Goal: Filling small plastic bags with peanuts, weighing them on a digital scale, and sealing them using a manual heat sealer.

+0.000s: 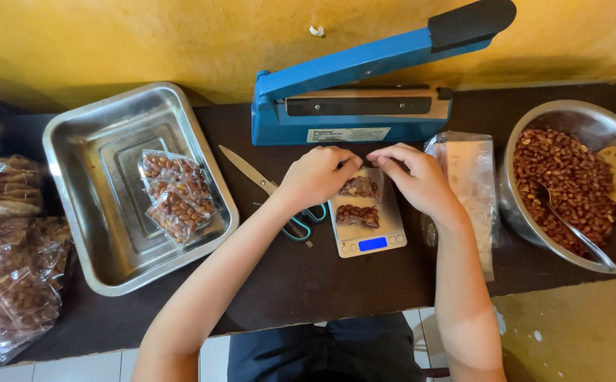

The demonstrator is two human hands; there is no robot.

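on the small digital scale (367, 240) at the middle of the dark table (287, 283), a clear bag of peanuts (358, 201) sits upright-ish, and both hands are on its top edge. left hand (316, 175) curled, fingers pinched on the bag's upper left corner; right hand (415, 177) likewise pinching the upper right corner, fingertips nearly meeting. just behind them, the blue heat sealer (350, 106) with its arm raised. scissors (280, 198) lie just left of the scale, partly under the left wrist. further left, a steel tray (96, 233) holding sealed peanut packets (176, 194). off to the right, a stack of empty bags (467, 177) and a steel bowl of peanuts (570, 177) with a spoon (570, 226) in it.
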